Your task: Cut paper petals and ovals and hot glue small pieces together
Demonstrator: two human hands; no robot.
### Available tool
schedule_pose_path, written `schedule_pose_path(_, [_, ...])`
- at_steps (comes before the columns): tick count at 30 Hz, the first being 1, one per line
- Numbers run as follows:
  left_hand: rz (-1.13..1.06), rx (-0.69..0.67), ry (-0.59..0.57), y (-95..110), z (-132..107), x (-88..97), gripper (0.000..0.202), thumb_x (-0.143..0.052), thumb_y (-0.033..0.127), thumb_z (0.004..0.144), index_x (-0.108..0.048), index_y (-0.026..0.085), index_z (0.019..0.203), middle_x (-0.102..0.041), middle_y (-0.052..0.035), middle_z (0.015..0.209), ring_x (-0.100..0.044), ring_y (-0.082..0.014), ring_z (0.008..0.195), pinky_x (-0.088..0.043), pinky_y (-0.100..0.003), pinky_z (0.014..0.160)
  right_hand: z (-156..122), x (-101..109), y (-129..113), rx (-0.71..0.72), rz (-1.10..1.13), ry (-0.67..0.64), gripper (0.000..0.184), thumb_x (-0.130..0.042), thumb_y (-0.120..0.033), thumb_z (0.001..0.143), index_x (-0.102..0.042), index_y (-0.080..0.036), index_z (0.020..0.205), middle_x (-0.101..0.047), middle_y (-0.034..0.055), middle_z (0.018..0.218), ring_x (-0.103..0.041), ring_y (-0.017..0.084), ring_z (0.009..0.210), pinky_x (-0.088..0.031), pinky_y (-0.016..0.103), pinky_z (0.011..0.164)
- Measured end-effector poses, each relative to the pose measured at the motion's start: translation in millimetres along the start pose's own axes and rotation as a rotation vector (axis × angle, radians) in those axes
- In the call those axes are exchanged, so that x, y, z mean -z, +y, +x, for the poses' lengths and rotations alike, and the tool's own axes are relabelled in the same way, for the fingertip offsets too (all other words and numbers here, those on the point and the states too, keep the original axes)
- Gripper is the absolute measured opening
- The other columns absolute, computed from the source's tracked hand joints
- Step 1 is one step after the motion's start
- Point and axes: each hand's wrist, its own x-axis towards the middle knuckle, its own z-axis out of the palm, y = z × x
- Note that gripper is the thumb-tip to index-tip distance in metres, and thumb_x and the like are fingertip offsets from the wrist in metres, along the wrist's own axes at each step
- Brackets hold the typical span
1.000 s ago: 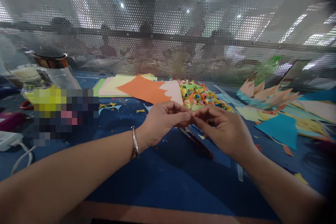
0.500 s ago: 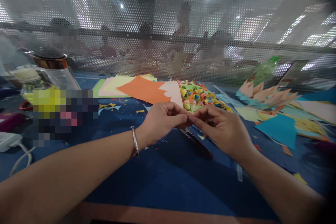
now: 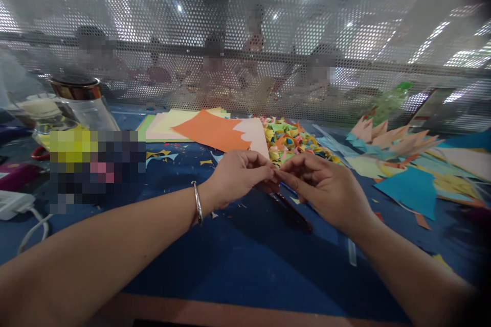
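Note:
My left hand point(image 3: 243, 176), with a silver bangle at its wrist, is closed in a pinch above the blue table. Its fingertips meet those of my right hand point(image 3: 326, 184), which pinches as well. Whatever lies between them is too small or hidden to make out. Just below the fingers is a dark-handled tool point(image 3: 293, 212), its upper end covered by my hands. Behind them lie an orange paper sheet point(image 3: 213, 130) with cut-out edges and a pale pink sheet point(image 3: 258, 135). A heap of small curled paper pieces point(image 3: 291, 138) in many colours sits beyond my fingertips.
Stacked coloured paper point(image 3: 153, 127) lies at the back left, near a clear jar point(image 3: 86, 107). On the right are peach folded-paper points point(image 3: 399, 138), a blue paper piece point(image 3: 412, 189) and a green-capped bottle point(image 3: 395, 102). A perforated metal screen point(image 3: 184, 76) stands behind, people visible through it.
My left fingertips have shifted slightly over the right ones, covering more of the tool below. Both hands stay pinched together, and the view has moved very slightly.

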Motion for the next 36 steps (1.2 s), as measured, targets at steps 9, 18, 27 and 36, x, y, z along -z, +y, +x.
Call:
schedule_pose_path(9, [-0.019,-0.043,-0.079,-5,2,3.2,0.009,-0.072,0.015,0.077,-0.065,0.011,0.074,-0.069,-0.0034,0.069,-0.067,-0.0107,0.067,-0.054,-0.026,0.074,1,1,-3,-0.068,0.083,-0.082,0.038,-0.068,-0.056,0.086,-0.064,-0.020,0.078,-0.062,-0.0014,0.062,-0.047,0.007,0.040,-0.040,0.020,0.036])
schedule_pose_path(18, [0.030,-0.050,-0.171,-9,5,11.3,0.030,-0.087,0.033,0.068,-0.067,0.011,0.073,-0.071,-0.0036,0.069,-0.067,-0.0111,0.066,-0.055,-0.027,0.072,2,2,-4,-0.092,0.118,-0.113,0.040,-0.069,-0.058,0.084,-0.062,-0.020,0.078,-0.059,-0.0033,0.060,-0.046,0.007,0.039,-0.040,0.020,0.037])
schedule_pose_path(27, [0.057,0.009,-0.056,2,0,6.5,0.018,-0.075,0.021,0.084,-0.066,0.012,0.071,-0.072,-0.0044,0.068,-0.066,-0.0090,0.059,-0.054,-0.024,0.068,2,2,2,-0.096,0.130,-0.123,0.038,-0.064,-0.057,0.089,-0.060,-0.020,0.079,-0.050,-0.0064,0.048,-0.047,0.009,0.038,-0.041,0.022,0.039])
schedule_pose_path(36, [0.019,-0.070,-0.114,-5,4,8.7,0.023,-0.065,0.030,0.092,-0.067,0.014,0.076,-0.071,-0.0037,0.069,-0.068,-0.0107,0.065,-0.053,-0.024,0.068,2,1,3,-0.116,0.175,-0.129,0.038,-0.062,-0.053,0.092,-0.057,-0.020,0.075,-0.051,-0.0059,0.055,-0.047,0.007,0.039,-0.039,0.021,0.041])
